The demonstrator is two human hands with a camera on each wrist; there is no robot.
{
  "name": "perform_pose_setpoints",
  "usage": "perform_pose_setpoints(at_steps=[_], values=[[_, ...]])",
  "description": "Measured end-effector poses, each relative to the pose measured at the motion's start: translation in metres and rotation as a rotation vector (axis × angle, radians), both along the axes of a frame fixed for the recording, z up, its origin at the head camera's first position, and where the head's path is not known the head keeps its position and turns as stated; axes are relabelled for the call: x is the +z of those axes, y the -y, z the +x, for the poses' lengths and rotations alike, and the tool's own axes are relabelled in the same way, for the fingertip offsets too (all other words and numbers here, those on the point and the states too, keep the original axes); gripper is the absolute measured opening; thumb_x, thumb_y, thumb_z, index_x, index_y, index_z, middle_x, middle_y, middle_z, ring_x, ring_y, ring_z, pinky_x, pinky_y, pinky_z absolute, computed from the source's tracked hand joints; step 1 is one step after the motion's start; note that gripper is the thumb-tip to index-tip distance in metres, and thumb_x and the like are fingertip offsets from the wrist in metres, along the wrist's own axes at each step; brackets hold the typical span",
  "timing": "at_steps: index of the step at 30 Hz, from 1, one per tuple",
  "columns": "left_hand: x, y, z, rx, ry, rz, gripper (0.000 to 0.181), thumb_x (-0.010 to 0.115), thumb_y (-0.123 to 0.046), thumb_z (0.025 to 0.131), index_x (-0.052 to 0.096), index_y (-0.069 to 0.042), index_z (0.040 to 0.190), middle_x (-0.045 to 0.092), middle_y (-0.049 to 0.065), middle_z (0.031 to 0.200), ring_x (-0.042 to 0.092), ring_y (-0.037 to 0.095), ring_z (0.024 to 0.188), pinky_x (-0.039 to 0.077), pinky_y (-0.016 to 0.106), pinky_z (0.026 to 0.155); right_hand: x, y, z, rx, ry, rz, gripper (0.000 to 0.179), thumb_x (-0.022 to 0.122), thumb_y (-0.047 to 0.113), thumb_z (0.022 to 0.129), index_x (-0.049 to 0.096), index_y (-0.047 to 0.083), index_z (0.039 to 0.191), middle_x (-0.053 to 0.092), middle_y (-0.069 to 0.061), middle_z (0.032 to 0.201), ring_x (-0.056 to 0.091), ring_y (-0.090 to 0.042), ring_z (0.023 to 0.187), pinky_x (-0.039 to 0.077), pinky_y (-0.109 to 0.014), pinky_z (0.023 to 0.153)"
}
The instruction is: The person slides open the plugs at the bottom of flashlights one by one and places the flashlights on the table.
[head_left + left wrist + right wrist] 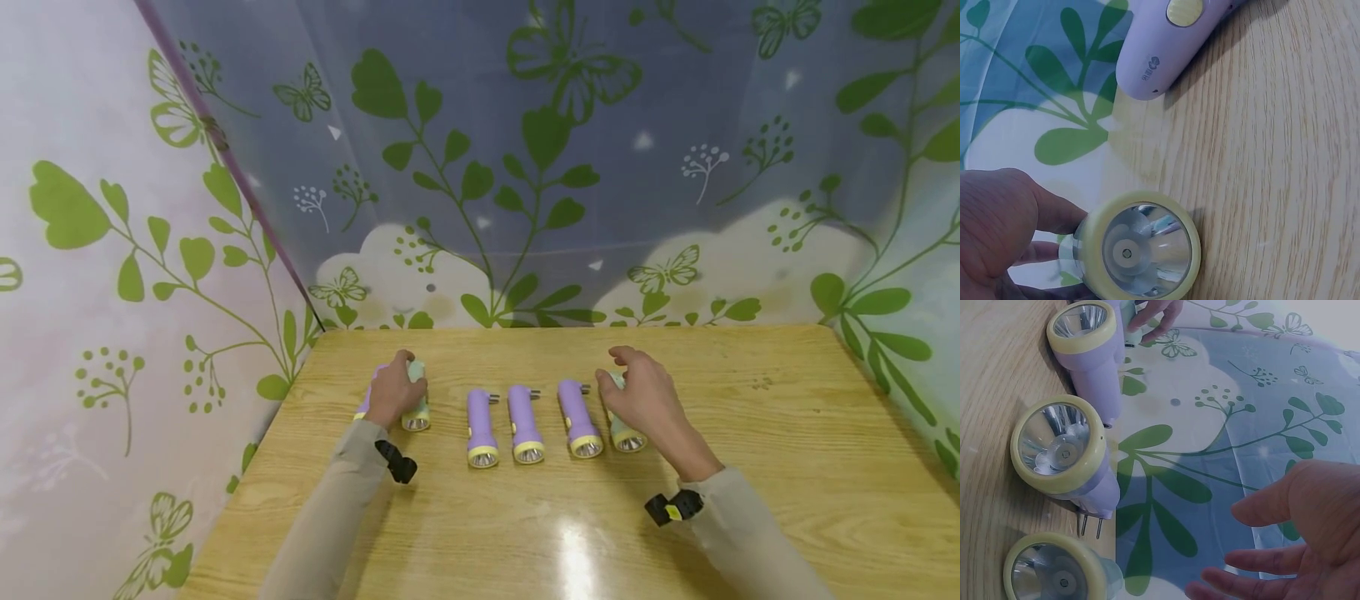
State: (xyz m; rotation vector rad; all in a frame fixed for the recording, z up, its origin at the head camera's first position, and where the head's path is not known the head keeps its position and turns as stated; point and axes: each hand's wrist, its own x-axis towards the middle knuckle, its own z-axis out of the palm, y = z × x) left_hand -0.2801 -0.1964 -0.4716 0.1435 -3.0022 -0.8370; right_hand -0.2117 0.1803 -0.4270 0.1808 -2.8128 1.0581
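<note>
My left hand (393,392) holds a pale green flashlight (415,414) with a yellow head at the left of the table; thumb and fingers go round its body behind the lens ring (1192,250). A purple flashlight (363,408) lies just left of that hand, partly hidden. My right hand (647,400) is over another pale green flashlight (627,440), thumb and fingers spread apart with nothing between them in the right wrist view. Beside it lies a purple flashlight (577,417) with plug prongs sticking out. All lens ends face me.
Two more purple flashlights (480,425) lie side by side in the middle, prongs pointing right. The wooden table (510,533) meets a leaf-patterned cloth (480,192) at its back edge, and a similar cloth (97,292) hangs on the left.
</note>
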Motion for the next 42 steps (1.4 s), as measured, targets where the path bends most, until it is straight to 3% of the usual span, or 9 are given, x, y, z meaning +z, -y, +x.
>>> perform_pose_setpoints(at_steps=[20,28,35,42], values=[[0.015,-0.011,0.013,0.009,-0.085,0.123,0.053,0.061,-0.028,0.099,0.046,-0.012,0.147,0.069,0.025,0.111,0.063,0.025,0.073,0.046,0.026,0.053,0.014,0.0,-0.006,0.009,-0.01,0.034,0.051,0.055,0.024,0.102,0.05,-0.006,0.143,0.058,-0.033,0.136,0.062,-0.049,0.117,0.055,-0.06,0.089],[0.015,-0.012,0.017,-0.005,-0.146,0.161,0.052,0.062,-0.026,0.098,0.047,-0.012,0.145,0.07,0.023,0.105,0.065,0.026,0.073,0.048,0.027,0.053,0.022,0.006,-0.009,0.025,-0.008,0.042,0.052,0.054,0.024,0.102,0.048,-0.005,0.146,0.057,-0.031,0.139,0.061,-0.049,0.119,0.053,-0.06,0.093],[0.017,-0.011,0.023,-0.021,-0.219,0.204,0.05,0.063,-0.025,0.098,0.048,-0.012,0.145,0.071,0.025,0.111,0.069,0.031,0.082,0.053,0.03,0.058,0.029,0.009,-0.012,0.039,-0.033,0.066,0.052,0.055,0.024,0.102,0.049,-0.005,0.145,0.058,-0.031,0.138,0.062,-0.048,0.118,0.053,-0.061,0.092],[0.021,-0.016,0.031,-0.052,-0.264,0.258,0.052,0.065,-0.023,0.099,0.047,-0.012,0.146,0.068,0.025,0.115,0.069,0.032,0.081,0.055,0.032,0.057,0.035,0.017,-0.014,0.053,-0.03,0.076,0.052,0.055,0.026,0.102,0.049,-0.003,0.145,0.058,-0.028,0.139,0.062,-0.046,0.119,0.053,-0.061,0.093]])
